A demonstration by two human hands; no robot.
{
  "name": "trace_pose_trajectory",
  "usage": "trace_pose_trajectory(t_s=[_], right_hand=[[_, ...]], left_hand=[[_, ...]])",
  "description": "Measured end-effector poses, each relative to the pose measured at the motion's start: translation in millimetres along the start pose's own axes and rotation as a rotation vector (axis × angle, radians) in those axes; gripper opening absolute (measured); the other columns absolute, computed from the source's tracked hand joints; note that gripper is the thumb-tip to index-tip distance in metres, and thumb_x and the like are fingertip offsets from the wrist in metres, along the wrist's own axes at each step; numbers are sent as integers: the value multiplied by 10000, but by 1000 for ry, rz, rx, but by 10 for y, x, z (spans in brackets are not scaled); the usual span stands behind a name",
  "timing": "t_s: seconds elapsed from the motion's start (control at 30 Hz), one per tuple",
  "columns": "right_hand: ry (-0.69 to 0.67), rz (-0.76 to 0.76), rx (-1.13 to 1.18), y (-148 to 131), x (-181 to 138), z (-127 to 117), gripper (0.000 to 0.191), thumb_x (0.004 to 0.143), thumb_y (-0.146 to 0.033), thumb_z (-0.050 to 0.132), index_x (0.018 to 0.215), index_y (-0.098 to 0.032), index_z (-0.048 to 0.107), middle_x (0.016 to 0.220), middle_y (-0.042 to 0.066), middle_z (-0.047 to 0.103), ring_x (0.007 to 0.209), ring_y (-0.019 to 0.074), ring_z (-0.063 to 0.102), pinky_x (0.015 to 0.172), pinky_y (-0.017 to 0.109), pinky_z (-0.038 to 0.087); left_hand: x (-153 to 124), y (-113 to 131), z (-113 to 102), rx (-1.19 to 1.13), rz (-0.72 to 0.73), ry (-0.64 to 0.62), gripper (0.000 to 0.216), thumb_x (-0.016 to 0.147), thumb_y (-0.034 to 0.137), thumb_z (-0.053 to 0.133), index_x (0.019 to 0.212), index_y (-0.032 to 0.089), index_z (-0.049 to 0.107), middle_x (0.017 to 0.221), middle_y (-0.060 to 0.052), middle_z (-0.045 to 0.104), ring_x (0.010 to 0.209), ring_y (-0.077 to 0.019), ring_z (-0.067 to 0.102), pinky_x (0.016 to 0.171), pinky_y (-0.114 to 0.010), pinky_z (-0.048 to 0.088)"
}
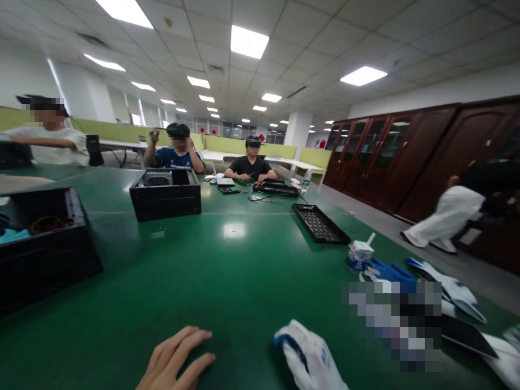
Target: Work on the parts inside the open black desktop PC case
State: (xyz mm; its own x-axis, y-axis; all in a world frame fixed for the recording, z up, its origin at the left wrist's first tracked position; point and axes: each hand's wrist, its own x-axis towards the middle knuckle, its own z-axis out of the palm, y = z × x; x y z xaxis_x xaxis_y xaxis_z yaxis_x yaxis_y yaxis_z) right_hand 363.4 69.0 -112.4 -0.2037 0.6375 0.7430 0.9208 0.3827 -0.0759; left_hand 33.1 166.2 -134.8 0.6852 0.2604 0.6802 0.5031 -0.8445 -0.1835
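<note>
Your left hand [175,358] lies flat on the green table [227,281], just left of the white glove [311,357], fingers spread loosely and holding nothing. The glove, edged in blue, rises from the bottom edge; your right hand does not show bare, so you cannot tell its grip or whether it is inside. Beyond the glove to the right lie blue gloves [388,271] and a small carton [361,252], and farther beyond it a black tray [320,223].
</note>
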Motion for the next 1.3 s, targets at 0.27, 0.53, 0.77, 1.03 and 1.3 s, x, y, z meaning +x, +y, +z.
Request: trace_pose_trajectory(t_s=[0.27,0.53,0.77,1.03,1.3], right_hand=[[-114,-3,-65,29,-45,-56,338,1034,-303,428,1340,-210,535,1136,47,732,985,179,717,838,263,608],[-172,-107,-135,64,-88,-108,516,1040,-216,328,1554,-209,285,1247,63,683,1132,197,658,910,277,584],[-351,-189,11,12,62,-133,505,994,-217,449,1496,-267,410,1244,56,679,1201,223,606,1010,359,532],[-549,-276,176,-21,144,-145,584,1003,-565,452,1489,-246,391,1337,74,625,1299,222,524,1130,390,402],[-528,-268,216,-5,95,-70,578,978,-604,487,1446,-270,425,1270,80,642,1240,243,550,1049,405,455]], left_hand=[[61,-3,32,-159,-16,-69,312,920,136,449,1124,271,643,1214,-44,651,1206,-197,564,946,-251,523],[26,36,92,-247,-13,-113,389,871,38,431,1121,271,618,1195,-34,654,1175,-189,576,926,-244,517],[39,51,85,-245,-25,-155,436,848,46,434,1176,284,595,1207,-33,654,1145,-200,595,918,-263,516],[68,66,60,-249,-33,-126,406,873,53,425,1160,273,610,1193,-41,646,1131,-192,589,919,-260,522],[81,87,28,-251,-59,-160,417,841,32,436,1142,270,599,1189,-36,645,1132,-193,596,921,-261,519]])
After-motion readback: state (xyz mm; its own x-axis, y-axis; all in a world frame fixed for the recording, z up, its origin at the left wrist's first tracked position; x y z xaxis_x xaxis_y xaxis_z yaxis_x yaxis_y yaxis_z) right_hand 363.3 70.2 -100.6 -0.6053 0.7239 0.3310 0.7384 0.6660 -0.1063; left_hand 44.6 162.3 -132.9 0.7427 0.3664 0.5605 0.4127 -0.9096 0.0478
